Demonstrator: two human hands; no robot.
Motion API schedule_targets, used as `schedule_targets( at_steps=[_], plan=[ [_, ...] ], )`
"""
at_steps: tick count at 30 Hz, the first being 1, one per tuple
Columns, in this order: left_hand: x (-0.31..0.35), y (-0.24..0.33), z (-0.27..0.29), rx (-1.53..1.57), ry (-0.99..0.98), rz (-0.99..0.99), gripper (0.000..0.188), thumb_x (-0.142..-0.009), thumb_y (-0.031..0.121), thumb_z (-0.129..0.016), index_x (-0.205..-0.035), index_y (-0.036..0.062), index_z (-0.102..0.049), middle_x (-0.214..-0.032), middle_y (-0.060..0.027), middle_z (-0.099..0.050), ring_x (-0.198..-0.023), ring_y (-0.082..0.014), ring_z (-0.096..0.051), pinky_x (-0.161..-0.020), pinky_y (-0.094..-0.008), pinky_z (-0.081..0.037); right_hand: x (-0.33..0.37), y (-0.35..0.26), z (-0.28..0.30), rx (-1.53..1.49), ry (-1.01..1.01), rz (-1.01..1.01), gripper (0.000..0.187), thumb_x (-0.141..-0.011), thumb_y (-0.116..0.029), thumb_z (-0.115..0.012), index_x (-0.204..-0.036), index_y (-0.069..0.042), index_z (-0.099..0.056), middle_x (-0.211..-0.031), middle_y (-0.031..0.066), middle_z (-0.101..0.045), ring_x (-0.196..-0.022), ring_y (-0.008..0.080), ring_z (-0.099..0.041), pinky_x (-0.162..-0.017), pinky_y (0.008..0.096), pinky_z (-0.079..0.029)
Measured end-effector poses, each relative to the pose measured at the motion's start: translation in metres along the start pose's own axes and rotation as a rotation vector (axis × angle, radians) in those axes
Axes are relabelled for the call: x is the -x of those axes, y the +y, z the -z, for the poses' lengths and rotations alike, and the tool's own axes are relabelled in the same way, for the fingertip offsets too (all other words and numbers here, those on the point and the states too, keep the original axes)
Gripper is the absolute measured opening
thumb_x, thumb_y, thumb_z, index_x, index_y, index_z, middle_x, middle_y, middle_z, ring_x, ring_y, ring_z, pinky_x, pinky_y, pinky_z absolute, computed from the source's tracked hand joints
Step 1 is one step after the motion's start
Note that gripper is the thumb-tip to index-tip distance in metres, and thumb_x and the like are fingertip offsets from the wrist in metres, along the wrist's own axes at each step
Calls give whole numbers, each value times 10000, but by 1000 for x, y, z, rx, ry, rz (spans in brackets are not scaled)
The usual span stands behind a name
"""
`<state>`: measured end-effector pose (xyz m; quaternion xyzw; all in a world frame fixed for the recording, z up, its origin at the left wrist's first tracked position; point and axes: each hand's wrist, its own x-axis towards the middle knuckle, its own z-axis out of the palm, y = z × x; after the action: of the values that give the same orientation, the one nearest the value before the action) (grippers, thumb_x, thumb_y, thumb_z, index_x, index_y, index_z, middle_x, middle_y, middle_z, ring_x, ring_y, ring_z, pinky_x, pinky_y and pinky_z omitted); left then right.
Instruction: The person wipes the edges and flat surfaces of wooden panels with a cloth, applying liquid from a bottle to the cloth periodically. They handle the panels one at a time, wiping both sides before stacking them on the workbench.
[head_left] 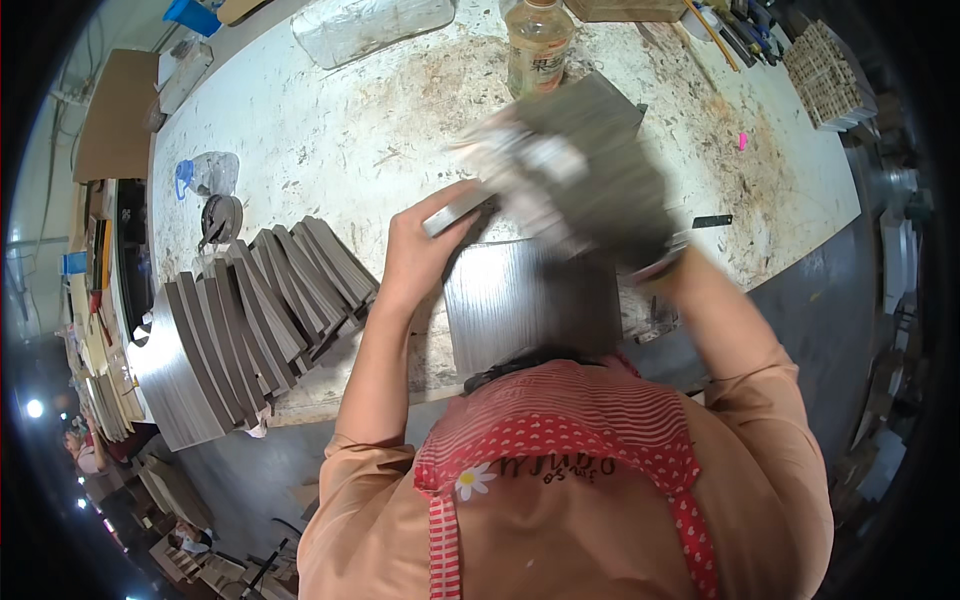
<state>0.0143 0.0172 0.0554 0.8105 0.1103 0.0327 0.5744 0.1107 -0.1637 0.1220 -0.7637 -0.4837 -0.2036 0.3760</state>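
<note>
My left hand (425, 245) is closed round a narrow, light grey flat-ended bar (455, 212) just above the table. Under and beside it, close to my body, lies a dark grey panel (495, 300) with a streaked, shiny face. My right arm reaches in from the right, and the right hand (660, 245) is smeared by motion, its fingers not readable. Beyond that hand a dark grey squarish sheet (600, 150) is blurred and tilted over the table. A whitish, crumpled-looking blur (535, 175) overlaps its left side; its kind is unclear.
Several grey panels (215, 345) lean in a fanned row at the left edge. A tape roll (220, 218) and clear plastic bottle (212, 173) lie behind them. A drink bottle (540, 50), wrapped block (370, 28), small black strip (713, 221) and tools (750, 35) are farther off.
</note>
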Motion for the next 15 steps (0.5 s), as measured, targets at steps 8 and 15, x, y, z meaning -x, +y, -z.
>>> schedule_targets(
  at_steps=[8,15],
  plan=[
    [-8,-20,-10,-43,72,-223,309,-760,100,-697,-1067,88,-666,-901,-99,-695,-807,-206,-671,-729,-301,-511,12,39,-26,420,-435,153,380,-824,-260,-579,-1150,-66,-563,-1040,114,-585,-969,247,-556,-859,392,-457],
    [-12,-13,-11,-54,57,-110,191,-734,3,-660,-924,10,-671,-811,-89,-687,-740,-129,-622,-660,-289,-481,7,-9,-54,268,-348,128,365,-805,-185,-567,-1146,-54,-573,-1064,133,-597,-999,292,-563,-896,428,-446]
  ],
)
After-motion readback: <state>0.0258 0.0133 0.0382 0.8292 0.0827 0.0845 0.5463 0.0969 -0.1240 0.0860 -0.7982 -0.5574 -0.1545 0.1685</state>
